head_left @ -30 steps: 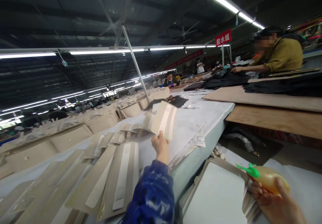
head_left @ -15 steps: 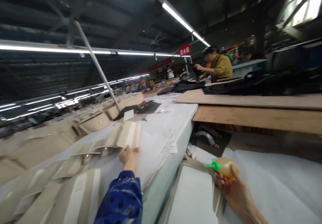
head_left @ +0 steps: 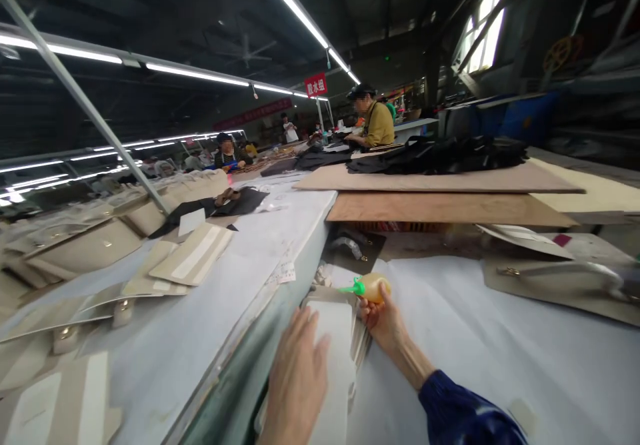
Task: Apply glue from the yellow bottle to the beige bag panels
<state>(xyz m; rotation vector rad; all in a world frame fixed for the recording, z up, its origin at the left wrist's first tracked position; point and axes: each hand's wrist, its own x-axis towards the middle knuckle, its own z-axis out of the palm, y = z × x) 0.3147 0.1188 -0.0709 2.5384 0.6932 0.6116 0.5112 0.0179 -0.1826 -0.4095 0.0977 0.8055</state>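
Observation:
My right hand point(head_left: 385, 321) is wrapped round a squeeze bottle point(head_left: 376, 287) of yellowish liquid. The bottle lies on its side in the grip, its green nozzle pointing left. Below the nozzle is a stack of beige panels point(head_left: 359, 338), topped by a white sheet point(head_left: 336, 365). My left hand point(head_left: 299, 371) is over the left edge of that stack, fingers stretched out and slightly blurred; I cannot tell whether it touches the sheet. On the table to the left, a beige flap with a pale strip point(head_left: 193, 255) rests on other flaps.
Beige bag pieces point(head_left: 85, 248) fill the left table, where a metal pole point(head_left: 95, 108) rises. Boards point(head_left: 450, 208) with black material point(head_left: 440, 155) on top lie ahead. Bag parts point(head_left: 565, 285) lie at right. A co-worker in a yellow top point(head_left: 379, 125) stands beyond.
My left hand has let go of the beige flap on the left table and come right, over the panel stack. My right hand still holds the bottle. The view has swung right.

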